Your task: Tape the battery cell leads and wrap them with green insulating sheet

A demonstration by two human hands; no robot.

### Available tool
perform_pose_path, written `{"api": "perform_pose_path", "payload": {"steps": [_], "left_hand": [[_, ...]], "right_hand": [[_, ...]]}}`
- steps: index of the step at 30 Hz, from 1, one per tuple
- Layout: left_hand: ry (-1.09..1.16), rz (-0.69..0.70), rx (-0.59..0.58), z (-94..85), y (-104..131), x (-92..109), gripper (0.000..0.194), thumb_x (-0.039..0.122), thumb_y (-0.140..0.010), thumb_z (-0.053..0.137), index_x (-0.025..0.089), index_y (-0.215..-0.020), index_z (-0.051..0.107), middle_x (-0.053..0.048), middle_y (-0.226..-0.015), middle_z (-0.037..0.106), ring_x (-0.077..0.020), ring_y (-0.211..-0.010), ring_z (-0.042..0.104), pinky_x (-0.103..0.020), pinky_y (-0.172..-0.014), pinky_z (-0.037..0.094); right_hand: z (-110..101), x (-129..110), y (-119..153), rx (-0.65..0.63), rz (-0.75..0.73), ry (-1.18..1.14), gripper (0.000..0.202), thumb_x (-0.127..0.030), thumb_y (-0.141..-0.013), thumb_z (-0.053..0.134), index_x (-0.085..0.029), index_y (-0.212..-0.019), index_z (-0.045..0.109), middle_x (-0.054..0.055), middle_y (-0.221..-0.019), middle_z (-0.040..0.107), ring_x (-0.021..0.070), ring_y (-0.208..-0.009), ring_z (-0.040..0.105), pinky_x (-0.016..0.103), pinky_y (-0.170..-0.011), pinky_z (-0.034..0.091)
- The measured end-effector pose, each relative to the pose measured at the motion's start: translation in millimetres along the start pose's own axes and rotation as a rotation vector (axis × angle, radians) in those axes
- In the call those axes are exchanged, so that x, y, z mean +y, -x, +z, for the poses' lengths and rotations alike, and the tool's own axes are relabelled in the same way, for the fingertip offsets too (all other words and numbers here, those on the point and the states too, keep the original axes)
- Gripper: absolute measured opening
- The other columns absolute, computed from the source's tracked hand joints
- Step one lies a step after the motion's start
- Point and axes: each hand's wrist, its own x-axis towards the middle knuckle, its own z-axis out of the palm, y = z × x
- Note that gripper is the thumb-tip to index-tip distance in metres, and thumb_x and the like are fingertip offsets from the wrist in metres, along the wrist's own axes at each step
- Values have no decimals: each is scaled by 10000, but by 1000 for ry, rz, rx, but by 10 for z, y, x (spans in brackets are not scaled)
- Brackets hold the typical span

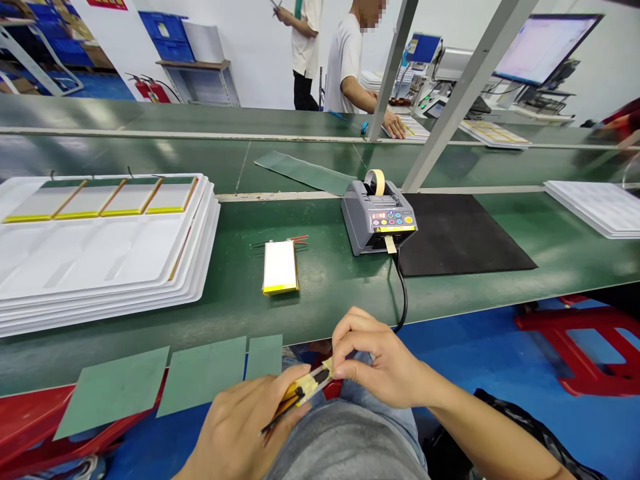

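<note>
My left hand (255,413) is wrapped round a battery pack (310,383) with yellow edges and dark wires, held over my lap. At the pack's far end, my right hand (370,353) pinches a piece of pale yellow tape (327,365). Ahead on the green table, a white battery stack (280,267) lies flat with red and black wires at its top. A grey tape dispenser (377,217) stands to its right, and a short tape strip (391,245) sticks out of its front.
Stacked white trays (100,253) hold cells on the left. A black mat (460,233) lies right of the dispenser. Green sheets (207,373) line the near edge. A red stool (585,340) stands at right. Across the table, a person (345,67) touches a tray.
</note>
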Motion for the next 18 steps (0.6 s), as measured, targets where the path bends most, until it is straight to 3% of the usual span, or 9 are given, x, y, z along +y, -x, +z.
{"api": "perform_pose_path", "payload": {"steps": [3, 6, 9, 12, 14, 16, 18], "left_hand": [[41, 0, -30, -12, 16, 9, 304, 258, -873, 572, 161, -1156, 520, -25, -814, 741, -121, -642, 685, -187, -611, 513], [73, 0, -111, -22, 37, 19, 325, 221, -867, 575, 184, -1180, 499, -15, -821, 739, -117, -655, 680, -183, -632, 510], [74, -65, -48, 14, 49, 40, 308, 237, -863, 570, 193, -1161, 506, -22, -858, 746, -128, -691, 696, -174, -664, 517], [91, -299, 59, 90, 44, 100, 281, 299, -854, 561, 225, -1123, 534, -20, -953, 742, -153, -764, 708, -175, -695, 529], [170, -538, 73, 134, 42, 161, 266, 346, -850, 547, 259, -1102, 555, 12, -977, 736, -146, -747, 703, -164, -648, 529], [312, -777, 60, 163, 63, 219, 273, 400, -848, 531, 274, -1087, 569, 32, -956, 734, -144, -746, 693, -162, -621, 521], [480, -949, 13, 187, 129, 253, 318, 449, -838, 525, 255, -1085, 571, 22, -905, 734, -170, -793, 682, -184, -635, 519]], "right_hand": [[-28, 31, -39, -106, 133, -146, 176, -275, -807, 667, -165, -682, 609, 5, -764, 561, 138, -787, 486, 289, -746, 390], [-9, 106, -52, -153, 285, -328, 261, -338, -693, 761, -178, -780, 574, -29, -754, 487, 117, -715, 433, 257, -664, 372], [80, 168, -31, -34, 310, -372, 309, -377, -663, 775, -184, -831, 601, -28, -780, 460, 104, -676, 413, 243, -621, 365], [190, 173, -6, 174, 168, -264, 215, -398, -762, 689, -187, -802, 685, 19, -835, 534, 134, -748, 502, 278, -687, 414], [259, 164, 14, 232, 87, -197, 220, -371, -741, 716, -195, -872, 704, 43, -865, 598, 169, -827, 548, 313, -758, 435], [338, 174, 50, 233, 116, -210, 243, -320, -699, 755, -189, -894, 689, 50, -879, 641, 184, -854, 575, 329, -793, 441], [445, 218, 115, 200, 269, -336, 213, -281, -689, 762, -181, -846, 658, 39, -855, 658, 175, -824, 594, 309, -763, 452]]}}
